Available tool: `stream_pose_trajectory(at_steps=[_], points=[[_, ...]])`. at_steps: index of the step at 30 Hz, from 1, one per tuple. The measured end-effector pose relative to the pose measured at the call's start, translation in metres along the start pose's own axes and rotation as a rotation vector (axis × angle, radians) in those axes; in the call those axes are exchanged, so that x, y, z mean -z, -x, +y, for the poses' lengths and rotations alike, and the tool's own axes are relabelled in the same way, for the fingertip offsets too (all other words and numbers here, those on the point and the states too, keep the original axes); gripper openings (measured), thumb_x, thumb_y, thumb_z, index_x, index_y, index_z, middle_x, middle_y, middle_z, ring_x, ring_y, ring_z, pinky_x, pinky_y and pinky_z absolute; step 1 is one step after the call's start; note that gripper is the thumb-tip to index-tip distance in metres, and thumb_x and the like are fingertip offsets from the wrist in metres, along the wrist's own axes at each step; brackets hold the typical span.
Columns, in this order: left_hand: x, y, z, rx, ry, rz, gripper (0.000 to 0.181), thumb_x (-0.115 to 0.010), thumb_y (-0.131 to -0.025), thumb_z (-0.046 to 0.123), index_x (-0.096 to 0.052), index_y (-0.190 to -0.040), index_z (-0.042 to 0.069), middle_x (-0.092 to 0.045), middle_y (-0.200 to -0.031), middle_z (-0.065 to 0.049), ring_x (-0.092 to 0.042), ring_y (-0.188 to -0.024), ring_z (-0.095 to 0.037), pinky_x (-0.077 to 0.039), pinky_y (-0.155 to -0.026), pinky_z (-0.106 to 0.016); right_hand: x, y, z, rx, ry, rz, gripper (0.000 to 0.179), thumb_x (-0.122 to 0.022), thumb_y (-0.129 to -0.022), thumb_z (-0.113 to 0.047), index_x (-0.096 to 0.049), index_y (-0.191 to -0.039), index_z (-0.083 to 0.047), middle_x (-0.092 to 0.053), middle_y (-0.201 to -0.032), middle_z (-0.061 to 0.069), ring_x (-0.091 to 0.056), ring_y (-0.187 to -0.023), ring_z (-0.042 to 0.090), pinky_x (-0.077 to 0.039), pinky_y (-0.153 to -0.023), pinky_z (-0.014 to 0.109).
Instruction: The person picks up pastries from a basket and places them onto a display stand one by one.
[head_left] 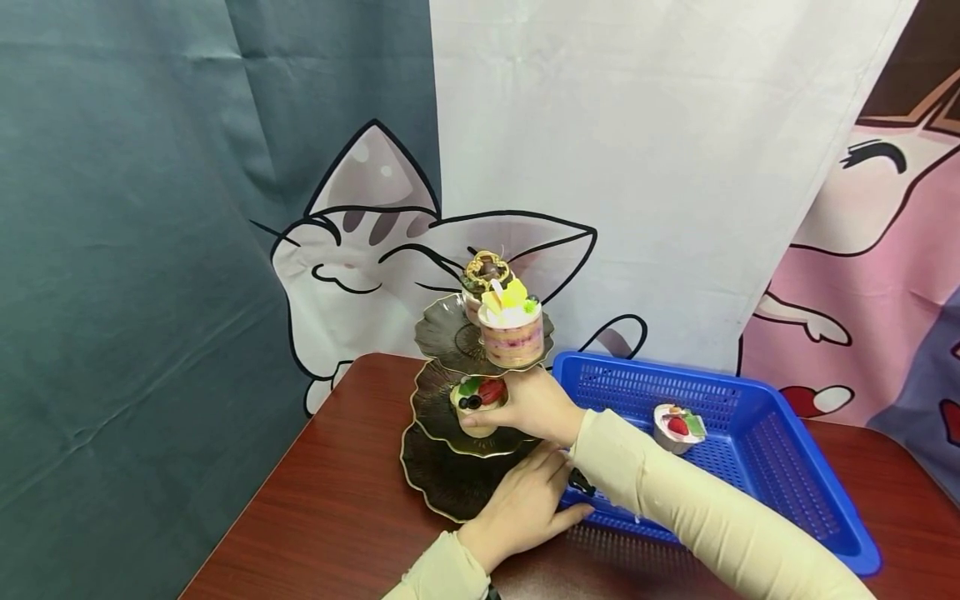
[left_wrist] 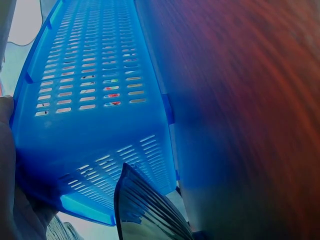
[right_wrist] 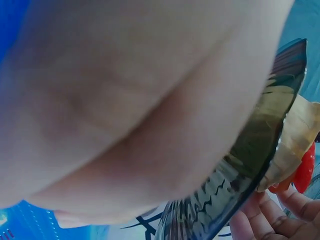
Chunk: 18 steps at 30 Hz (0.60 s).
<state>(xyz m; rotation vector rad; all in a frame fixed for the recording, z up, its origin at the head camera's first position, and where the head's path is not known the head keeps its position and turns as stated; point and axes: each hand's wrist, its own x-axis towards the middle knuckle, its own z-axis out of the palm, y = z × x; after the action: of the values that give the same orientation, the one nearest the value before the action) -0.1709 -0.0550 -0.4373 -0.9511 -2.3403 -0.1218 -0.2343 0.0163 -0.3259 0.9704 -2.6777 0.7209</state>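
Observation:
My right hand (head_left: 543, 404) reaches across to the middle tier of a dark, gold-rimmed tiered stand (head_left: 435, 408). There it pinches a dessert cup (head_left: 480, 402) topped with red fruit, dark berries and a green leaf. In the right wrist view the palm fills much of the picture, and fingers (right_wrist: 275, 215) touch the pale cup (right_wrist: 292, 147) beyond a plate edge. My left hand (head_left: 521, 504) rests at the near-left corner of a blue basket (head_left: 765, 533), fingers and thumb spread. The left wrist view shows part of that hand (left_wrist: 7, 165) along the basket's edge.
On the top tier stand a layered cup with yellow fruit (head_left: 512, 333) and a chocolate-topped cup (head_left: 480, 279) with a gold ornament. A raspberry-topped cup (head_left: 677, 427) sits in the basket. The brown table (head_left: 330, 500) meets a printed curtain (head_left: 637, 167) behind.

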Motion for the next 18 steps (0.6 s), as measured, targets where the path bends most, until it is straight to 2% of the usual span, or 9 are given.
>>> stream_pose_trajectory(at_steps=[6,13,18], points=[[0.000,0.000,0.001,-0.007,-0.014,0.006,0.059,-0.053,-0.090,0.057,-0.062,-0.125,0.010,-0.063,-0.123,-0.001,-0.051,-0.130,-0.017,-0.029,-0.118,-0.027,0.002,0.002,0.002,0.016,0.002,0.000,0.073,-0.080,-0.070,-0.052,-0.054,-0.125,-0.011,-0.066,-0.106,0.004,-0.063,-0.092,0.018,-0.054,-0.083,0.037],[0.000,0.000,0.001,-0.010,-0.014,-0.010,0.058,-0.052,-0.092,0.056,-0.062,-0.126,0.011,-0.063,-0.125,-0.002,-0.049,-0.132,-0.017,-0.031,-0.118,-0.027,0.007,0.004,0.004,-0.015,-0.025,-0.022,0.077,-0.078,-0.071,-0.054,-0.051,-0.131,-0.014,-0.065,-0.112,0.004,-0.064,-0.096,0.019,-0.054,-0.086,0.038],[0.000,0.001,0.000,-0.013,-0.001,-0.003,0.054,-0.052,-0.092,0.055,-0.063,-0.122,0.012,-0.064,-0.122,-0.001,-0.052,-0.129,-0.016,-0.032,-0.117,-0.027,0.012,0.006,0.008,0.017,-0.034,-0.015,0.075,-0.079,-0.073,-0.050,-0.051,-0.132,-0.014,-0.065,-0.119,0.005,-0.064,-0.100,0.021,-0.054,-0.089,0.040]])
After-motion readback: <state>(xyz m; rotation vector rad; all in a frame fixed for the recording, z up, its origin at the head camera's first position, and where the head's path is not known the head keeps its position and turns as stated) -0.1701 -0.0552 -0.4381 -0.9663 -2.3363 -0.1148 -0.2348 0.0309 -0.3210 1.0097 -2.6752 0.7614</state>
